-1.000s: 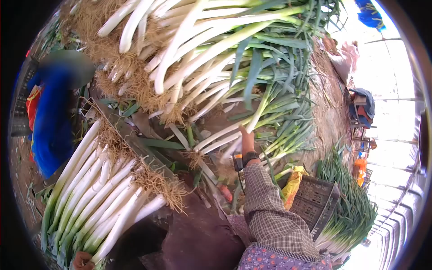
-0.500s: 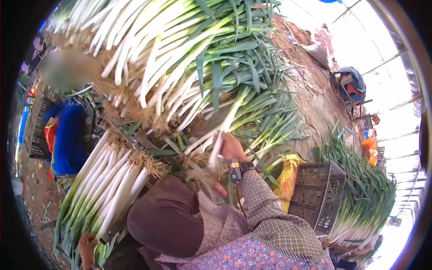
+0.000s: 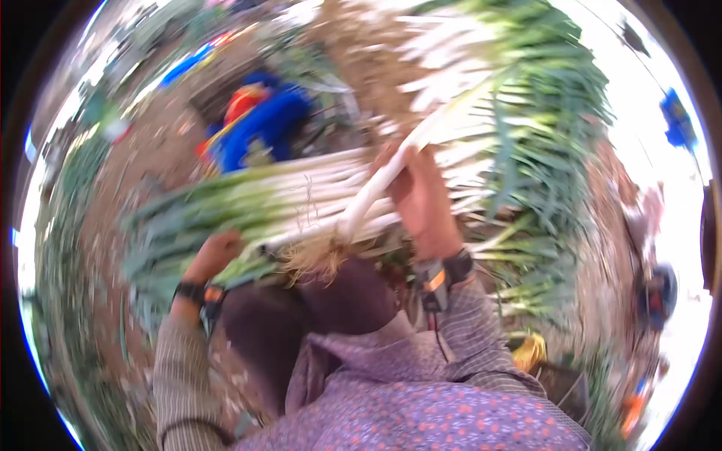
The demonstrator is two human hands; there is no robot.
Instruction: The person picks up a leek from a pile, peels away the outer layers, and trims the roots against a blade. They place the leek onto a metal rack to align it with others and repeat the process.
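My right hand (image 3: 423, 199) is closed around the white shank of a long leek (image 3: 376, 184), held slanted across the view in front of me. Its shaggy roots (image 3: 320, 252) hang at the lower left, above my knees. My left hand (image 3: 216, 255) is curled shut at the near edge of a row of leeks (image 3: 316, 180); what its fingers hold, if anything, is hidden. That row lies side by side, green tops to the left and white shanks to the right. Motion blurs much of the view.
A large heap of leeks (image 3: 519, 150) covers the upper right. Behind the row lies a blue object (image 3: 263, 124) with red and yellow on it. A dark crate (image 3: 560, 387) and a yellow bag (image 3: 529, 351) stand at the lower right, and more greens line the left edge.
My view has swung left. My right hand has lifted the leek off the heap and brought it over my knees. My left hand now shows nearer the middle, still by the row.
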